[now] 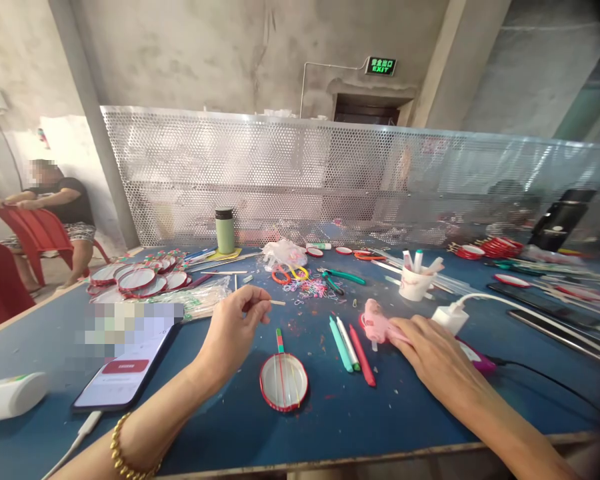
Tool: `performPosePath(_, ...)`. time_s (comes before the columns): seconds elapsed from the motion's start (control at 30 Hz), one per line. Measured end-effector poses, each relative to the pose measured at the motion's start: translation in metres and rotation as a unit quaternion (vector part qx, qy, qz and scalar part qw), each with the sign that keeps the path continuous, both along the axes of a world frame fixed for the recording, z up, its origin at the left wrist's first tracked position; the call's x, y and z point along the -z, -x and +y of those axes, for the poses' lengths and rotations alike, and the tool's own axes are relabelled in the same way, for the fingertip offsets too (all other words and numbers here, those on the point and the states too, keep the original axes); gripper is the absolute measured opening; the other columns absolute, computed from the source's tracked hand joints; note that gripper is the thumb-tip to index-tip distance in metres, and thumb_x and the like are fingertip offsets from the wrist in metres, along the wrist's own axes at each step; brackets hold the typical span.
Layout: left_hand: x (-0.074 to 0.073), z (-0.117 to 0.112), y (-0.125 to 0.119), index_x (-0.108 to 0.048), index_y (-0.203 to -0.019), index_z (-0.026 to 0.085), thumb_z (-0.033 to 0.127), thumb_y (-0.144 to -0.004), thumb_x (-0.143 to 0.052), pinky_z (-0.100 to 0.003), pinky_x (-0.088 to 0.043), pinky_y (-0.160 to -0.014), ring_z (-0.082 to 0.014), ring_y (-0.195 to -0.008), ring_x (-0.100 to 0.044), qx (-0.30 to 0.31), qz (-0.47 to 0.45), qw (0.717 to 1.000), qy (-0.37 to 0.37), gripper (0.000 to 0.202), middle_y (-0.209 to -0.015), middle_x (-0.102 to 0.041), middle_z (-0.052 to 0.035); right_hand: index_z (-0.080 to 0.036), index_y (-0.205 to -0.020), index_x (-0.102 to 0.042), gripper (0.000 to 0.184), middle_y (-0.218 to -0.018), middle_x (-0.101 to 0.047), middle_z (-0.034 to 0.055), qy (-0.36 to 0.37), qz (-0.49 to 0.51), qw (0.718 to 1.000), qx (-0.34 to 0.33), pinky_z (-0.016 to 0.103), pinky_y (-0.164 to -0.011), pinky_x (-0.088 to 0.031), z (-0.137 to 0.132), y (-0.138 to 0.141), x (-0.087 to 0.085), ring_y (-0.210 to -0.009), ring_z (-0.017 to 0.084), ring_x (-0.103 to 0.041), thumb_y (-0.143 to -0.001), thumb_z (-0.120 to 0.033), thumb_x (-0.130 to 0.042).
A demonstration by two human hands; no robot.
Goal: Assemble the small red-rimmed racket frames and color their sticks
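Note:
My left hand (240, 327) is raised above the table, fingertips pinched on a short, thin wooden stick (278, 303). On the right, my right hand (430, 350) has its fingers round a pink tool (377, 321) shaped like a small glue gun, lying low over the table. Between my hands lies a red-rimmed round jar lid (295, 381) with thin strings across it and a green and red striped stick (280, 341) at its far edge. Teal, white and red marker pens (363, 357) lie just left of the pink tool.
A phone (127, 373) lies at left, near stacked lids (137, 280). Farther back are a green bottle (225, 232), small coloured bands (313, 283), pliers (343, 277) and a cup of pens (415, 283). A white charger (450, 319) is beside my right hand. A person (55, 200) sits far left.

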State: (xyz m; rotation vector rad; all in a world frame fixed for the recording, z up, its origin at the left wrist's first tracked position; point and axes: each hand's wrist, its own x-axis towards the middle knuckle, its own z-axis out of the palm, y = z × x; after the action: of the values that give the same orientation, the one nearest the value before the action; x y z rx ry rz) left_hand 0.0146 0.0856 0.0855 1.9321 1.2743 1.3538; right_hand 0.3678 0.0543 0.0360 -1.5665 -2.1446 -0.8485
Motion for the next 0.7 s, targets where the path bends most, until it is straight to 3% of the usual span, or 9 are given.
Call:
performPosePath(0.2,-0.002,-0.002,0.001,-0.063,-0.084,0.018,0.023,-0.087,-0.053,-0.022,-0.042,-0.059,-0.0113,-0.061,-0.057,-0.012,0.0,1.0,-0.017,0.012,-0.063,-0.065,0.0027,-0.017,-0.084,-0.061,0.019,-0.072,-0.056,0.0062,-0.002,-0.038,0.999,0.023,0.033,-0.065,-0.04,-0.002,0.0,0.0,-0.067,0.021,-0.054,-0.09,-0.012,-0.044)
performPosePath(0.33,-0.003,-0.003,0.002,-0.063,-0.081,0.018,0.021,-0.086,-0.052,-0.022,-0.041,-0.058,-0.0111,-0.06,-0.057,-0.013,-0.002,1.0,-0.02,0.013,-0.063,-0.065,0.0025,-0.013,-0.097,-0.062,0.028,-0.08,-0.062,0.0101,-0.064,-0.039,0.997,0.026,0.036,-0.069,-0.044,-0.022,0.025,-0.019,-0.075,0.025,-0.059,-0.083,-0.001,-0.041)
performPosePath(0.43,-0.002,-0.003,0.002,-0.064,-0.081,0.018,0.021,-0.086,-0.053,-0.022,-0.042,-0.058,-0.0113,-0.06,-0.058,-0.011,-0.008,1.0,-0.027,0.012,-0.063,-0.065,0.0023,-0.016,-0.105,-0.061,0.021,-0.095,-0.065,0.0118,-0.105,0.022,0.994,-0.015,0.041,-0.078,-0.047,-0.041,0.066,-0.033,-0.085,0.026,-0.061,-0.093,-0.014,-0.044)
performPosePath(0.57,-0.001,-0.001,0.003,-0.063,-0.081,0.018,0.02,-0.085,-0.053,-0.021,-0.043,-0.058,-0.0114,-0.06,-0.058,-0.008,-0.014,0.999,-0.033,0.011,-0.063,-0.065,0.0023,-0.02,-0.11,-0.059,0.019,-0.103,-0.068,0.0093,-0.002,0.123,0.984,-0.128,0.039,-0.084,-0.052,-0.048,0.123,-0.028,-0.096,0.024,-0.064,-0.096,-0.029,-0.049)
performPosePath(0.7,-0.001,0.001,0.004,-0.063,-0.081,0.017,0.019,-0.084,-0.053,-0.022,-0.043,-0.058,-0.0113,-0.06,-0.058,-0.003,-0.018,0.999,-0.034,0.01,-0.062,-0.064,0.002,-0.016,-0.124,-0.053,0.05,-0.114,-0.066,0.0142,0.083,0.174,0.97,-0.148,0.046,-0.087,-0.053,-0.042,0.159,-0.013,-0.105,0.03,-0.063,-0.085,-0.045,-0.066)
